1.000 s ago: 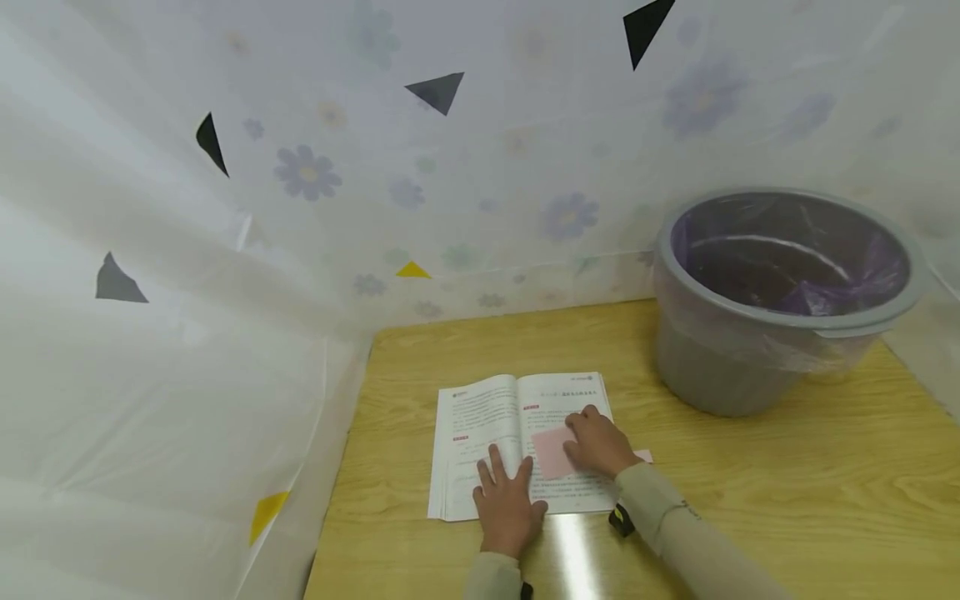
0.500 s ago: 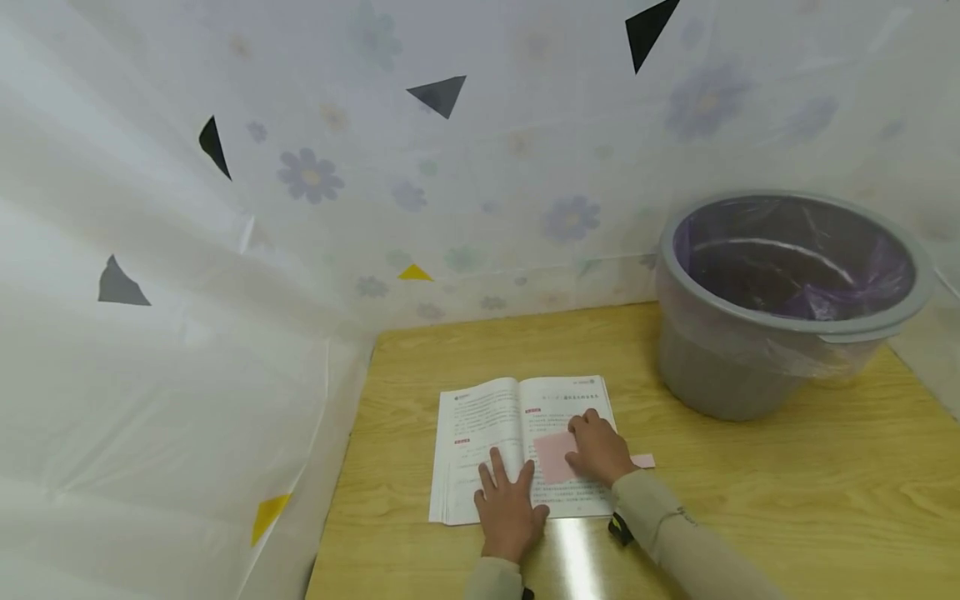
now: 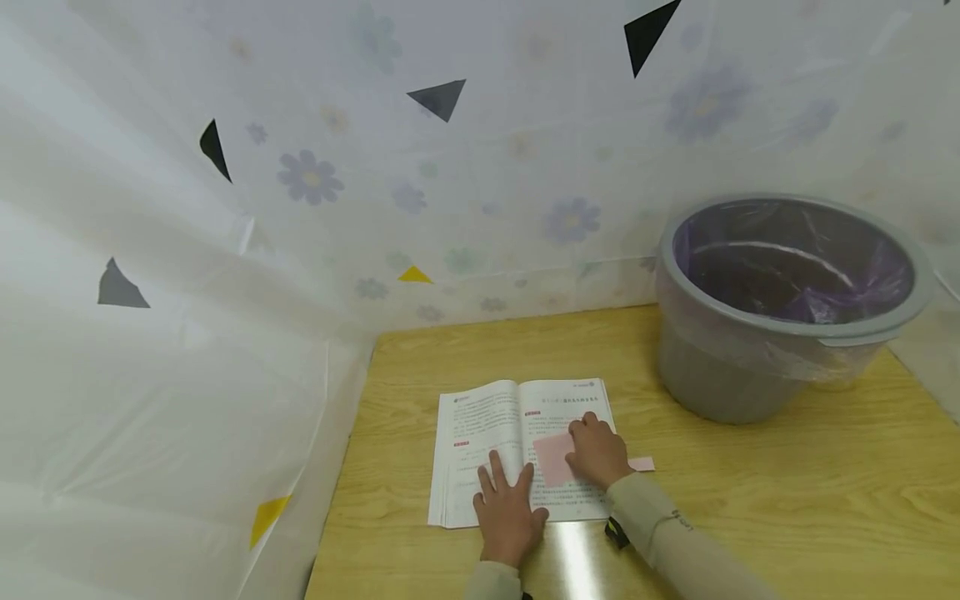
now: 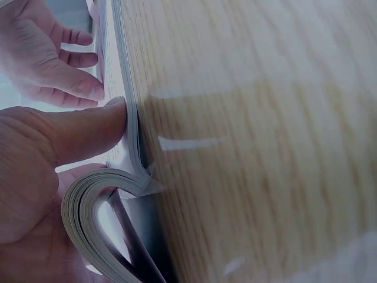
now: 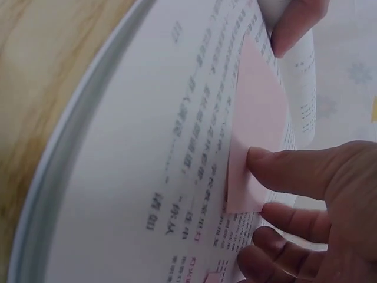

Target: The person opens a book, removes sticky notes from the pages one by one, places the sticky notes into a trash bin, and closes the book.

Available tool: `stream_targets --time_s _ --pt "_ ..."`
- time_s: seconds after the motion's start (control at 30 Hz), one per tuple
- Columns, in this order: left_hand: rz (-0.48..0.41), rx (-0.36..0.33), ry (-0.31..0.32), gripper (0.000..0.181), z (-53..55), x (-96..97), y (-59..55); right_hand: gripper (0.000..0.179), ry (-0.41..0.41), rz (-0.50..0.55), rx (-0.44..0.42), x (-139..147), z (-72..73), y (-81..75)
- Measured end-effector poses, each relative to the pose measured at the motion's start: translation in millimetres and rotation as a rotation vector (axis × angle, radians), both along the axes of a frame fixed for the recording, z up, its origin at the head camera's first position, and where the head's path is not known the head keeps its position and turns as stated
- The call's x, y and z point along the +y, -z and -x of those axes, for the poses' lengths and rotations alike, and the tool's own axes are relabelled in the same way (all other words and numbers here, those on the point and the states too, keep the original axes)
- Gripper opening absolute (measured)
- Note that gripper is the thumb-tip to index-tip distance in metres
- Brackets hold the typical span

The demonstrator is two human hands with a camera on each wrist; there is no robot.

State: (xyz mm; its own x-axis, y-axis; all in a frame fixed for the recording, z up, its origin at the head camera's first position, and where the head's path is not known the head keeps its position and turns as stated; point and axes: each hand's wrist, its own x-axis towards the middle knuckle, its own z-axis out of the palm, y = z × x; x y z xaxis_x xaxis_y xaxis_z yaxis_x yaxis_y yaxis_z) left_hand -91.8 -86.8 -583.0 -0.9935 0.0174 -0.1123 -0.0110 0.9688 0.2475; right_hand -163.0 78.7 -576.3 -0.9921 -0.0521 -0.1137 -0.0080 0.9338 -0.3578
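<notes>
An open book (image 3: 480, 417) with printed pages lies on the wooden table. My left hand (image 3: 506, 512) rests with spread fingers across its lower middle; the left wrist view shows that thumb (image 4: 88, 130) on the page beside the curved spine. On the right-hand page is a pink square paper (image 3: 551, 458), like a sticky note. My right hand (image 3: 600, 450) covers its right part. In the right wrist view the thumb (image 5: 283, 168) presses on the paper's face, and the other fingers (image 5: 294, 221) bend loosely at its edge over the page.
A narrow pink strip (image 3: 642, 463) sticks out past the book's right edge. A big grey tub (image 3: 735, 375) with a clear plastic liner stands at the back right. Flower-patterned plastic sheeting (image 3: 480, 167) hangs behind and to the left of the table (image 3: 420, 350).
My right hand has shifted very slightly left over the pink paper, showing a little more of the strip beside it. The left hand has stayed in place.
</notes>
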Motion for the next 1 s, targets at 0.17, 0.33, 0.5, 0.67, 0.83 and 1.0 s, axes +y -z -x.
stream_targets --time_s 0.17,0.33,0.5,0.67,0.83,1.0 --pt "-0.021 -0.001 -0.002 0.068 1.4 0.0 0.4 0.040 0.051 -0.013 -0.004 -2 0.7 -1.2" --pt "-0.023 0.006 -0.003 0.068 0.4 -0.3 2.0 0.027 0.074 -0.008 -0.016 -6 1.2 -2.8" --pt "-0.018 0.003 -0.005 0.068 -1.0 -0.1 4.0 0.023 0.077 -0.008 -0.032 -9 1.4 -1.5" --pt "-0.016 0.003 -0.008 0.068 -1.4 -0.3 1.7 0.024 0.086 0.011 -0.026 -11 0.9 -1.5" --pt "-0.023 0.006 -0.007 0.067 -2.1 0.1 -1.0 0.029 0.033 0.045 0.012 -12 -1.0 0.8" --pt "-0.030 -0.001 -0.010 0.067 -2.5 0.4 -2.9 0.033 -0.067 -0.004 0.058 -10 -2.0 6.0"
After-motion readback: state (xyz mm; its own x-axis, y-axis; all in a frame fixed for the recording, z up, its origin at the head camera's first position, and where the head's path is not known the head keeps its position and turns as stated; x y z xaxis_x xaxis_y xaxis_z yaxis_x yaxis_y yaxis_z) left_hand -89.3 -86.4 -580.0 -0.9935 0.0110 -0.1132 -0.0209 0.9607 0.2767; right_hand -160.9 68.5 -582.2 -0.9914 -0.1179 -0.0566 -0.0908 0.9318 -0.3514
